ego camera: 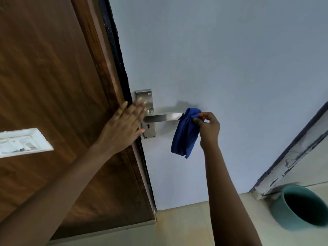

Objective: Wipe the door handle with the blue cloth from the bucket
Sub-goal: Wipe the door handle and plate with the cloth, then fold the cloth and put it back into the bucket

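Note:
A steel lever door handle (164, 117) on a steel backplate (150, 131) with a keyhole is fixed to the pale grey door (221, 59). My right hand (208, 129) pinches the blue cloth (186, 133) at its top; the cloth hangs down and covers the free tip of the lever. My left hand (124, 124) lies flat with fingers spread against the door edge and the left side of the backplate, holding nothing. The teal bucket (300, 207) stands on the floor at the lower right, its inside dark.
A brown wooden door frame (53, 86) fills the left side, with a white switch plate (23, 142) on it. A worn painted skirting edge (291, 157) runs diagonally at the right. Beige floor tiles (186, 226) lie below the door.

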